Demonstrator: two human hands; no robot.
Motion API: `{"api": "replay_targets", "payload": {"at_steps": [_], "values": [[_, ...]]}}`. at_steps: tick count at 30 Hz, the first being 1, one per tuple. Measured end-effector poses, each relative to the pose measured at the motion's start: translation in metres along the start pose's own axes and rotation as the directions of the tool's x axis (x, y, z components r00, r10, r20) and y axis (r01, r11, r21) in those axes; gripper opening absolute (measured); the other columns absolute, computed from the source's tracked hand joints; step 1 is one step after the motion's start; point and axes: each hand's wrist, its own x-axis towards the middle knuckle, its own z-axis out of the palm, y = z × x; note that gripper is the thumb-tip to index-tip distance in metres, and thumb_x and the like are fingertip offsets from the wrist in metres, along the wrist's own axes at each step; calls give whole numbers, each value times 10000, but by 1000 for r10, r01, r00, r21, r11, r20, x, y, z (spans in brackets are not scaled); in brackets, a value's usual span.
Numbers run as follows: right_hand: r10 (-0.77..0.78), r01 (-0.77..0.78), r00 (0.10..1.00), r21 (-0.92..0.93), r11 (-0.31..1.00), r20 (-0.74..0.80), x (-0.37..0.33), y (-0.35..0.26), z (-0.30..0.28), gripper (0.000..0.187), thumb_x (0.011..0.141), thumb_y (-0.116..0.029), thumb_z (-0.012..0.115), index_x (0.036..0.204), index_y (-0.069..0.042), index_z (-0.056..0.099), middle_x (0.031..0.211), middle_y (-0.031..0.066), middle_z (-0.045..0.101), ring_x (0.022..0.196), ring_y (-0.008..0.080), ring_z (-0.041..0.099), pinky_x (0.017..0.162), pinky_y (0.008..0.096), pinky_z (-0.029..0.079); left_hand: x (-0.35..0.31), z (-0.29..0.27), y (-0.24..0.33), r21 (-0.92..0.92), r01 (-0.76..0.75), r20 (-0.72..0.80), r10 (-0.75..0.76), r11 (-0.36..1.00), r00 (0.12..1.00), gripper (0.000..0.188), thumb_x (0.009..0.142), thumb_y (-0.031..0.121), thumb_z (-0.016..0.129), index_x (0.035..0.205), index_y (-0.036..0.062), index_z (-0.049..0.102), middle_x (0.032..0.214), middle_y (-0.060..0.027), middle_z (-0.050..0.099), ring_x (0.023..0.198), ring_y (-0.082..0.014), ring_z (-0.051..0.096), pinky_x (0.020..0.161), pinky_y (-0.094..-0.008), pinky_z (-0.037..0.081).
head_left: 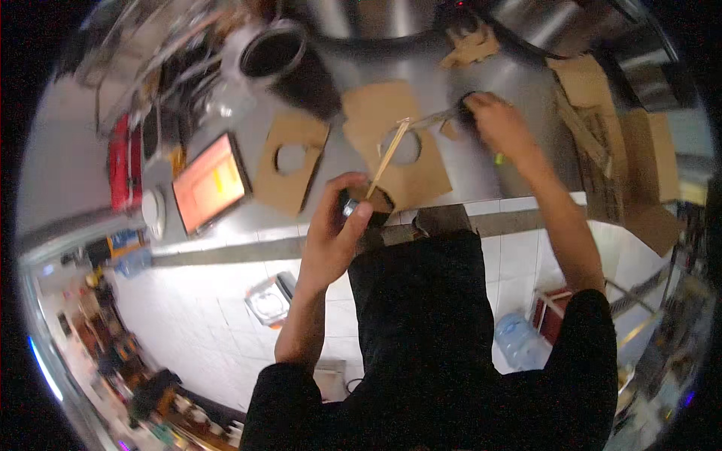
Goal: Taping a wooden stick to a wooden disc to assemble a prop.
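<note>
My left hand [332,233] is curled around a dark, round-edged thing [380,204] at the counter's front edge. From it a narrow, pale yellow strip [389,156] slants up and away to the right. I cannot tell whether the strip is one piece or two thin sticks. My right hand [500,128] is closed on the black handle of a tool with a metal blade [432,119], blurred. The blade points left, and its tip is close to the strip's far end. Beneath lies a flat cardboard piece [376,98] with a round hole.
A second holed cardboard piece [278,184] lies left on the steel counter [519,75], beside a lit tablet [210,184]. A dark cylindrical container [301,83] stands behind. Cardboard [650,158] is at the right. Below are a blue water jug [519,342] and a small device [269,301].
</note>
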Motion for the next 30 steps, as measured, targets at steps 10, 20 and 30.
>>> {"api": "replay_targets", "payload": {"at_steps": [10,20,30], "values": [[-33,58,991,-197,979,129,-45,-12,-63,324,749,-114,673,1044,9,626,1007,194,642,945,377,633,818,480,521,-142,51,-48,-608,97,7,-116,788,993,280,957,310,560,1189,157,526,1072,-22,543,834,-88,525,545,-193,400],[-145,-185,952,885,427,269,-205,-106,-80,202,862,-147,654,990,-40,540,855,5,536,814,106,550,732,272,483,-196,69,-52,-311,-177,-197,119,934,973,305,880,203,683,1111,83,525,1002,-36,565,911,-133,534,751,-279,451],[-159,-319,923,928,190,350,-295,-187,-32,628,785,-415,798,1149,-20,472,1009,97,550,932,179,565,774,325,517,-185,100,-74,289,-291,-17,309,912,951,425,737,127,826,1065,22,577,991,-76,660,945,-154,608,872,-295,471]]}}
